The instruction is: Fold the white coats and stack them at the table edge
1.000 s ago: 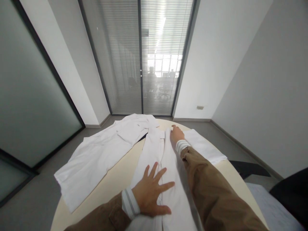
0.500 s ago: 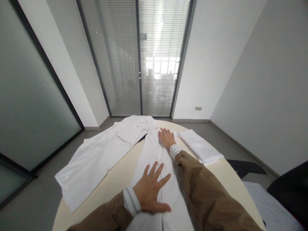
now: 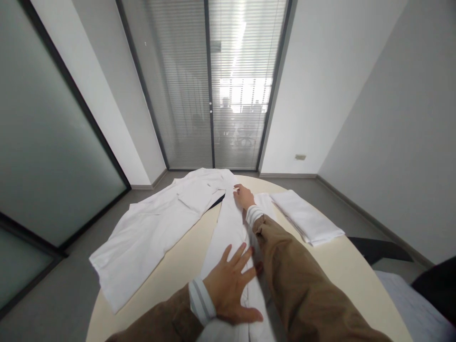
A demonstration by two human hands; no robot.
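A white coat or long shirt [image 3: 142, 237] is spread across the round table, one wide part of it on the left. A long strip of the same white cloth [image 3: 223, 232] runs from the far edge toward me. My left hand [image 3: 233, 280] lies flat on the near part of this strip, fingers spread. At the strip's far end, close to the collar area, my right hand [image 3: 244, 195] has bent fingers that appear to pinch the cloth; the fingertips are partly hidden. Both arms wear brown sleeves with striped cuffs.
A folded white cloth [image 3: 308, 218] lies on the right side of the cream table [image 3: 188, 247]. Dark chair parts [image 3: 377, 249] stand beyond the right edge. Behind are a glass partition with blinds [image 3: 235, 118] and pale walls.
My right hand has shifted slightly left over the cloth, its fingers going from spread to bent. My left hand stays spread on the strip. The view has turned slightly left.
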